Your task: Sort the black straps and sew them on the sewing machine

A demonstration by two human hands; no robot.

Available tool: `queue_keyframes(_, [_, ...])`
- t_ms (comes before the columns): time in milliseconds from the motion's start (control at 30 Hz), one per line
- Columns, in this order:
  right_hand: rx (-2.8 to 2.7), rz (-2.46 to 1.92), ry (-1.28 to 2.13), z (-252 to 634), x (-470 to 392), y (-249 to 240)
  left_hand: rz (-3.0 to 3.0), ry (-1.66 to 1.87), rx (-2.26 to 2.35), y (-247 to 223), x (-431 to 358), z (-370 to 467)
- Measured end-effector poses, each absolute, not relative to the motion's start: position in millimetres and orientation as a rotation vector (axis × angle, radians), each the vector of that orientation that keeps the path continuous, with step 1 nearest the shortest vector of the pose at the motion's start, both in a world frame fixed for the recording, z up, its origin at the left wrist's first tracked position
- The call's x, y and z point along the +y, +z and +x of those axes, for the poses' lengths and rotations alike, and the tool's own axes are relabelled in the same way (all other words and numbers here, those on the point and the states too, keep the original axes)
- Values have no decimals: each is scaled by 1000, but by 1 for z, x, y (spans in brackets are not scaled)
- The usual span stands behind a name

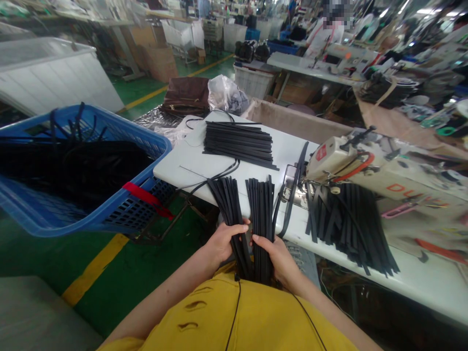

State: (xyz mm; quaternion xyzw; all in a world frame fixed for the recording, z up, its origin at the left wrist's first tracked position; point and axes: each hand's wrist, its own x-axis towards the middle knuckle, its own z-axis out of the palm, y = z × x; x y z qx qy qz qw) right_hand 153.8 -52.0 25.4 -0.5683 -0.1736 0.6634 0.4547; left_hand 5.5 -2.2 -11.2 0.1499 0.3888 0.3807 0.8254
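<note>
My left hand (227,240) is closed round a bundle of black straps (228,200), its thumb lying across the front. Beside it, my right hand (274,251) grips a second bundle of black straps (260,204) in the same way. Both bundles stand roughly upright at the front edge of the white sewing table (183,163), their lower ends close to my yellow shirt. A flat stack of black strips (237,144) lies farther back on the table. One loose strap (296,185) lies by the needle area of the sewing machine (329,158).
More black straps (347,224) hang over the table's front edge under the machine arm. To the left stands a blue basket (161,146) filled with black straps. A brown bag (186,95) and a clear plastic bag (226,92) sit behind the table. A person (325,36) sits farther back.
</note>
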Motion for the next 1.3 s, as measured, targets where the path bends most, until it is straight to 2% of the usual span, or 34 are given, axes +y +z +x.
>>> queue_keyframes(167, [-424, -1396, 1635, 155, -52, 27, 265, 804, 700, -13, -3, 5])
queue_keyframes(667, [-421, -1359, 1666, 155, -53, 22, 357, 864, 825, -3, -2, 11])
queue_keyframes(1000, [-426, -1340, 1660, 154, -53, 23, 294, 873, 890, -12, -1, 10])
queue_keyframes(1300, [-486, -1326, 1625, 155, -51, 23, 185, 936, 756, -18, -3, 2])
